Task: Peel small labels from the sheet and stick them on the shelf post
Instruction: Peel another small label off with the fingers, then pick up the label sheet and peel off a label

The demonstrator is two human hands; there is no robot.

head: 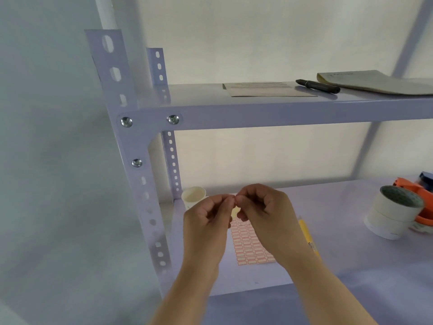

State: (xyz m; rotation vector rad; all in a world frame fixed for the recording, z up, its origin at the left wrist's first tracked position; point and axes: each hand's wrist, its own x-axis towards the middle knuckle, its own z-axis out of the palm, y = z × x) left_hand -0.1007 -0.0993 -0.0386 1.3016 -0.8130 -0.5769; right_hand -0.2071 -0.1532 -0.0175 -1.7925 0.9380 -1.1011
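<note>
A sheet of small red-bordered labels [248, 247] lies flat on the lower shelf, partly hidden by my hands. My left hand [206, 221] and my right hand [264, 212] meet fingertip to fingertip above the sheet's far end, pinching a small pale piece [235, 211] between them; it is too small to tell whether it is a label or its backing. The near shelf post [140, 174], pale lilac with slots and bolts, stands to the left of my hands. Faint pale patches show on its lower part.
A paper cup [193, 197] stands in the lower shelf's back left corner. A yellow pen [308, 238] lies right of the sheet, with white tape rolls [393, 214] and an orange tape dispenser [412, 186] further right. The upper shelf holds an envelope [264, 89], black marker [318, 86] and pad [375, 83].
</note>
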